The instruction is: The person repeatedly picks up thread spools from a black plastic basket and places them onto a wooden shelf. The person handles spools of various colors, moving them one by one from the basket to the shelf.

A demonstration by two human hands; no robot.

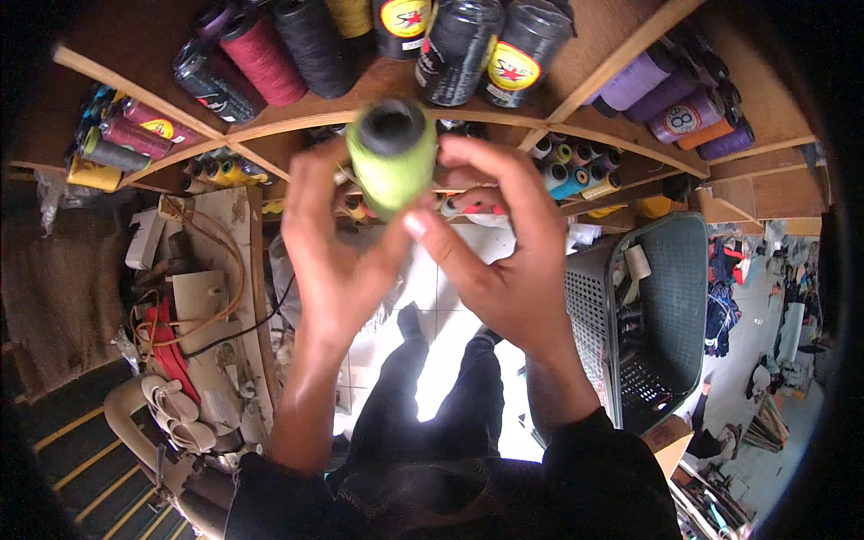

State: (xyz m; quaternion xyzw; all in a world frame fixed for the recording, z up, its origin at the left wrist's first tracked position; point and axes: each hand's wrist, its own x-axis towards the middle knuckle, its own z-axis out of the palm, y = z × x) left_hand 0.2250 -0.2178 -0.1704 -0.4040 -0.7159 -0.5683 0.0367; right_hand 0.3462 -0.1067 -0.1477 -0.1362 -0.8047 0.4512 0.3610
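Observation:
A lime-green cone of thread [389, 166] with a dark hollow top is held up before the shelves, slightly blurred. My left hand [331, 238] wraps its left side, the fingers partly hidden behind it and the thumb near its lower end. My right hand [504, 238] is curved round the other side. Its thumb tip presses against the cone's lower right, and the bent fingers lie close to the upper right side. Whether any loose thread runs between the fingers is too blurred to tell.
Wooden shelves [360, 117] curve across the top, holding dark spools [459, 49], a dark red spool [263, 58] and purple spools [634, 81]. At right stands a deep grey-green plastic basket [661, 315]. A sewing machine-like device [198, 306] with cables and pale sandals [175, 409] are at left.

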